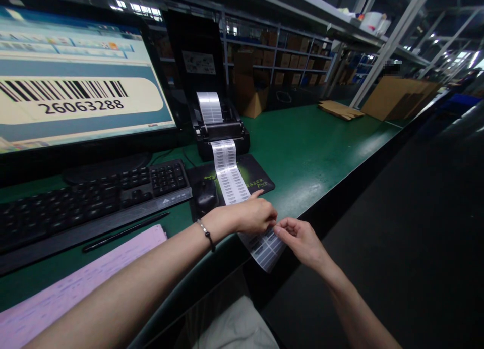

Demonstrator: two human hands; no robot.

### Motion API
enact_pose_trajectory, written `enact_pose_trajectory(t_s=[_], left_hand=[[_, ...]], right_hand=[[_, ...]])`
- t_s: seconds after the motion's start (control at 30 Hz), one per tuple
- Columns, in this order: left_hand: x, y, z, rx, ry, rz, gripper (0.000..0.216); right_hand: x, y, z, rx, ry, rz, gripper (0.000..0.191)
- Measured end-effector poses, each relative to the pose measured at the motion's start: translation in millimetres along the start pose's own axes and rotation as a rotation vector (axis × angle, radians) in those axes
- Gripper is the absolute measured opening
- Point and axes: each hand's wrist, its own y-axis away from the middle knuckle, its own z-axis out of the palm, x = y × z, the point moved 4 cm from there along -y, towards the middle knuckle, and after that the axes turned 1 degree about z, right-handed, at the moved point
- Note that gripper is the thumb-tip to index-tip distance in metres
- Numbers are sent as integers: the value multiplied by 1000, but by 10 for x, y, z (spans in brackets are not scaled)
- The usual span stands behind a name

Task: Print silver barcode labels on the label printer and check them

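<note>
A long strip of printed barcode labels [230,175] runs out of the black label printer [223,132], across the mouse pad and over the table's front edge. Both hands are at its lower part. My left hand [257,214] lies across the strip with its fingers curled in at the right edge, closed on it. My right hand [301,239] meets it there, thumb and forefinger pinched at the same edge of the strip. The fingertips nearly touch. Below them the strip's end hangs past the table edge. A label roll [209,107] sits in the printer, whose lid stands up.
To the left are a monitor [83,86] showing a barcode, a keyboard [94,202], a pen [124,232] and pink printed sheets [94,283]. A black mouse [206,195] rests on the mouse pad [260,175]. Cardboard [340,110] lies farther along the green table [298,142].
</note>
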Motion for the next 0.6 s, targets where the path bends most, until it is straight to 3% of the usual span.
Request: enact_pose_trajectory(t_s=[0.6], left_hand=[[-126,-11,29,73,156,-10,21]], right_hand=[[-42,97,-55,8,-62,23,25]])
